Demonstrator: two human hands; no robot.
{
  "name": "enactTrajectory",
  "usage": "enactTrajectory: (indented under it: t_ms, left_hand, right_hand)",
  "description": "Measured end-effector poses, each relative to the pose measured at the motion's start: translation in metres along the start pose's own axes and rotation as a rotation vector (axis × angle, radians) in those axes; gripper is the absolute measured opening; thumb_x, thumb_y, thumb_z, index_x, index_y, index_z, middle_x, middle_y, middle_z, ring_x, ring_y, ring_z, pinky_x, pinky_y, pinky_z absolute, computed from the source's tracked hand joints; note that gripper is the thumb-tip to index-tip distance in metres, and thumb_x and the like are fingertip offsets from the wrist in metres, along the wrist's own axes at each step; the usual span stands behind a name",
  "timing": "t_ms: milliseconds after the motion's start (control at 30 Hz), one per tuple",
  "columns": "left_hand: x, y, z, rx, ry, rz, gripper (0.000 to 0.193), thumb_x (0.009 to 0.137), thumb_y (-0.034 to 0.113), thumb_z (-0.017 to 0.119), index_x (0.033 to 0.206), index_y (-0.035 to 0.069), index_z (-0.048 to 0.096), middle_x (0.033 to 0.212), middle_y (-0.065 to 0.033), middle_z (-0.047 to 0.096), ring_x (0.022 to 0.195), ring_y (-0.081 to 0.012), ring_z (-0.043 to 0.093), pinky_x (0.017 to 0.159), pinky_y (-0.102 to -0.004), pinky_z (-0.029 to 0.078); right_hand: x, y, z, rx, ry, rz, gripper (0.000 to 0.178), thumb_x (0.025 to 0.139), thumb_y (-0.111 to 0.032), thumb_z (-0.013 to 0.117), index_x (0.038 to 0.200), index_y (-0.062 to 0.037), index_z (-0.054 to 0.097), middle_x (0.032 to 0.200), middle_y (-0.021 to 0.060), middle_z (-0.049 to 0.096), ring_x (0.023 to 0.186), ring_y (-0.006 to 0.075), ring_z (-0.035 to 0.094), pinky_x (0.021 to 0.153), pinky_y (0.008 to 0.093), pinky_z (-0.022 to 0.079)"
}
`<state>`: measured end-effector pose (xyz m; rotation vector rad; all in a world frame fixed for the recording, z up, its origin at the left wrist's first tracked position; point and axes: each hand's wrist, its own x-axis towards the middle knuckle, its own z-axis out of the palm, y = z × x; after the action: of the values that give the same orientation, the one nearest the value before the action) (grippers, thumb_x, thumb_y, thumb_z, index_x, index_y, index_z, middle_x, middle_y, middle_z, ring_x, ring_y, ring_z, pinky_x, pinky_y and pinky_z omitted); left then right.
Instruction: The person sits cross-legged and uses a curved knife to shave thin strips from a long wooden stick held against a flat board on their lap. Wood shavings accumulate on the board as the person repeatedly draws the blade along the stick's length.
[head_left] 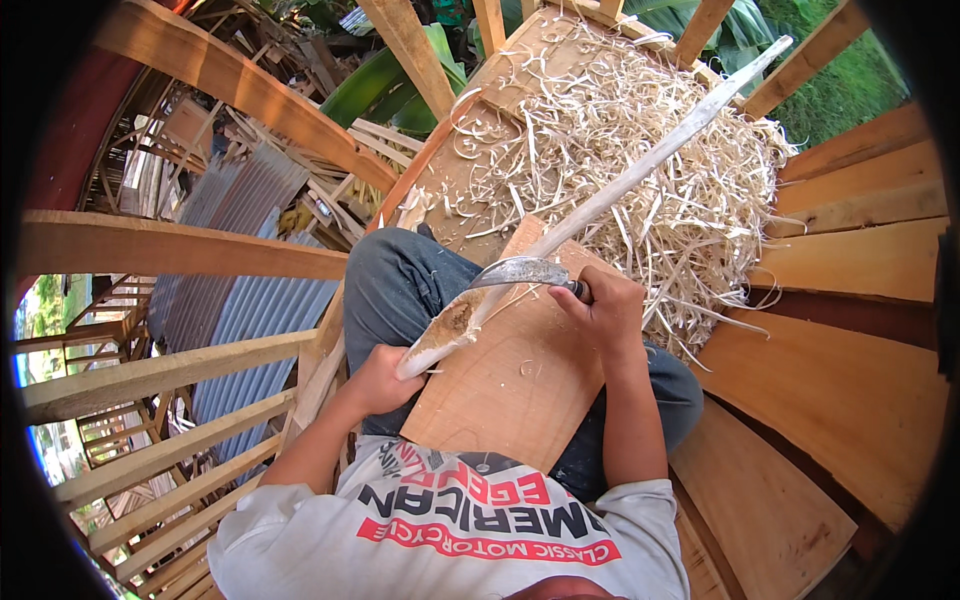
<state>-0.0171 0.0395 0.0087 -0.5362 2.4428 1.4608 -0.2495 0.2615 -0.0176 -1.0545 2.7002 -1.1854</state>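
A long, pale wooden stick [640, 170] slants from my left thigh up to the far right. Its near end is broad, with a rough brown hollow [452, 322]. My left hand [378, 380] is closed round the tip of that broad end. In my right hand [610, 305] is the dark handle of a curved knife [520, 271]. The knife's blade lies across the stick just beyond the hollow; whether its edge bites in cannot be told. Beneath both is a flat wooden board [510, 375], resting across my lap between my bent knees.
A big heap of curly wood shavings [650, 210] covers the platform [480, 150] ahead. Slatted railing beams [190, 245] stand on the left and far sides, wide planks [830, 400] on the right. Corrugated metal sheets [250, 330] lie beyond the left railing.
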Motion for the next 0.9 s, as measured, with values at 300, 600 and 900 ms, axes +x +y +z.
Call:
enactTrajectory:
  t_ms: [300,600,900]
  left_hand:
    - [-0.001,-0.003,-0.004,-0.075,-0.041,-0.073,0.013,0.073,0.005,0.060,0.082,-0.005,0.060,0.066,-0.0133,0.060,0.062,-0.0115,0.054,0.060,-0.0307,0.046]
    - [0.000,-0.005,-0.001,-0.045,-0.007,-0.029,0.015,0.072,0.005,0.059,0.084,-0.004,0.060,0.067,-0.0155,0.060,0.060,-0.0149,0.055,0.059,-0.0312,0.046]
    - [0.003,0.001,-0.004,-0.033,-0.021,-0.018,0.013,0.072,0.005,0.058,0.083,-0.003,0.059,0.067,-0.0180,0.058,0.060,-0.0197,0.059,0.059,-0.0332,0.046]
  right_hand:
    - [0.000,-0.009,0.007,-0.064,0.020,-0.031,0.049,0.069,-0.044,0.076,0.054,-0.0070,0.047,0.048,0.0065,0.049,0.041,0.0235,0.049,0.043,0.0345,0.039]
    - [0.005,-0.012,0.001,-0.162,0.069,0.104,0.050,0.068,-0.041,0.078,0.055,-0.0067,0.043,0.048,0.0065,0.045,0.042,0.0250,0.047,0.043,0.0352,0.037]
    - [0.009,-0.003,0.002,-0.288,0.149,0.074,0.054,0.065,-0.047,0.078,0.055,-0.0061,0.043,0.047,0.0076,0.044,0.041,0.0251,0.046,0.042,0.0355,0.036]
